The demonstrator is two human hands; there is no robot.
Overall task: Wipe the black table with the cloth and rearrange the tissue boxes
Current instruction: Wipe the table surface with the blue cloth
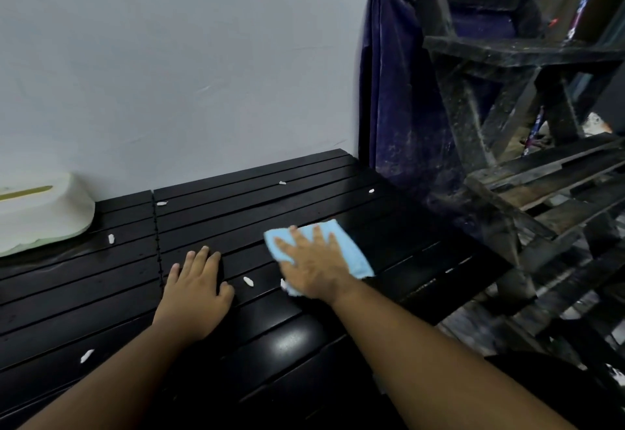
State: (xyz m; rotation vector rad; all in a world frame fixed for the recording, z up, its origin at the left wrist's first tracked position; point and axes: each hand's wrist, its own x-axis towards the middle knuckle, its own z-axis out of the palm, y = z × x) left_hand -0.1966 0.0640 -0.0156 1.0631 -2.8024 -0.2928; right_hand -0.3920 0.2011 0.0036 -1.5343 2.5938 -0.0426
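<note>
The right hand [313, 265] lies flat with its fingers spread and straight, pressing a light blue, roughly square cloth [351, 253] onto the black slatted wooden table [101, 294]; the cloth shows beyond the fingertips and to the right of the palm, with a corner poking out under the heel of the hand. Just left of that hand, the left hand [196, 291] rests palm-down on the slats with fingers straight and close together, holding nothing. Between the two hands lies one small white paper scrap [248, 281]; more white scraps [111, 238] are scattered over the slats to the left of the left hand and beyond both hands toward the wall. Far to the left of the left hand, at the frame's edge and against the wall, sits a white rounded plastic tissue box [50, 209] with a narrow slot in its top. The tabletop is glossy and catches a light reflection near the right forearm. Behind the table rises a plain pale grey wall [169, 74]. To the right of the pressing hand hangs a dark blue sheet [399, 91], and past it stands a dusty black wooden frame [507, 108] of crossed beams and stacked slats.
</note>
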